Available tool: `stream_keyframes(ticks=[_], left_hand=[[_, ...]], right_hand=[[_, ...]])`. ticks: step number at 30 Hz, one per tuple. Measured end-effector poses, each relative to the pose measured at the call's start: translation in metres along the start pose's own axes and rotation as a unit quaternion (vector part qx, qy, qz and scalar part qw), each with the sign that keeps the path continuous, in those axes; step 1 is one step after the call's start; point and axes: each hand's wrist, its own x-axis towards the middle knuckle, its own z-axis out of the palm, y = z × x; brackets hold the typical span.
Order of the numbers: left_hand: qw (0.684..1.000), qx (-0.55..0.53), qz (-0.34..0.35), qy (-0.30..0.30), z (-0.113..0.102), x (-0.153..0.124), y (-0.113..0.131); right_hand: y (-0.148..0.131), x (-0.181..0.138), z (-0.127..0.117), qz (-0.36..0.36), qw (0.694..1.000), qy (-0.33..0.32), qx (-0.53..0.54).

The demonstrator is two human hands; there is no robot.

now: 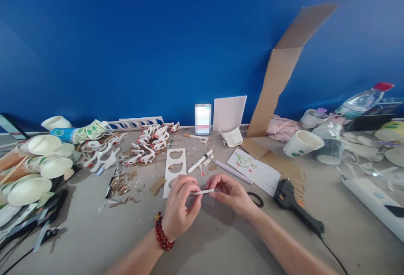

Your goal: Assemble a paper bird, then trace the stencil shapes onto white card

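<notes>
The left hand (181, 207), with a red bead bracelet (163, 233) at its wrist, and the right hand (232, 193) were close together just above the grey surface (205, 245). Both pinched one thin white strip (203, 191). The strip lay roughly level between them, with the fingertips of each hand closed on one end.

Just behind the left hand lay a white card with round cut-outs (174, 170), with a small brown cardboard scrap (157, 185) beside it. The black scissors (256, 199) showed partly from behind the right wrist. Further right, a black glue gun (296, 207) rested on the surface, its cord running towards the near edge. Beyond the right hand lay a lilac stick (233, 172), and next to it a sheet with a coloured drawing (257, 170). A white marker (200, 162) lay further back.

A heap of white cut-out pieces (151, 144) sat to the back left, and stacked paper cups (38, 165) lay at the far left. A tall cardboard strip (284, 69) leaned against the blue wall (142, 35). A white cup (302, 143) lay tipped on its side to the right.
</notes>
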Motion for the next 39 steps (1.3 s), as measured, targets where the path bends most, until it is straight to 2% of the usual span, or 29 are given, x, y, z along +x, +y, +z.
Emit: stream_keyframes(ticks=[4, 7, 9, 11, 13, 16, 21, 26, 30, 33, 36, 39], left_hand=[[0.999, -0.031, 0.030, -0.002, -0.003, 0.002, -0.001], [0.999, -0.048, 0.022, 0.002, -0.003, 0.003, -0.003], [0.999, -0.052, 0.010, 0.010, -0.002, 0.004, -0.004], [0.998, -0.057, 0.003, 0.018, -0.001, 0.004, -0.007], [0.998, -0.062, -0.003, 0.023, -0.001, 0.004, -0.009], [0.997, -0.067, -0.008, 0.035, -0.003, 0.006, -0.012], [0.995, -0.045, 0.002, 0.088, -0.010, 0.011, -0.015], [0.992, 0.016, 0.045, 0.119, -0.013, 0.012, -0.018], [0.988, 0.041, 0.085, 0.120, -0.013, 0.010, -0.021], [0.987, 0.036, 0.098, 0.125, -0.013, 0.010, -0.023], [0.989, 0.019, 0.080, 0.120, -0.013, 0.012, -0.022], [0.992, -0.007, 0.045, 0.118, -0.013, 0.012, -0.021]], right_hand=[[-0.011, 0.002, -0.011, -0.036, 0.982, -0.009, -0.184], [-0.030, 0.001, -0.034, -0.026, 0.937, 0.065, -0.343], [-0.043, -0.003, -0.052, 0.026, 0.886, 0.100, -0.453], [-0.052, -0.010, -0.065, 0.099, 0.817, 0.058, -0.565], [-0.057, -0.017, -0.071, 0.158, 0.758, 0.013, -0.633], [-0.062, -0.025, -0.068, 0.213, 0.710, -0.032, -0.671], [-0.066, -0.026, -0.061, 0.236, 0.700, -0.032, -0.673], [-0.056, -0.022, -0.052, 0.181, 0.736, -0.078, -0.648], [-0.051, -0.019, -0.045, 0.119, 0.758, -0.069, -0.637], [-0.052, -0.020, -0.045, 0.114, 0.733, -0.045, -0.669], [-0.054, -0.022, -0.047, 0.150, 0.698, -0.031, -0.700], [-0.054, -0.021, -0.049, 0.177, 0.690, -0.021, -0.702]])
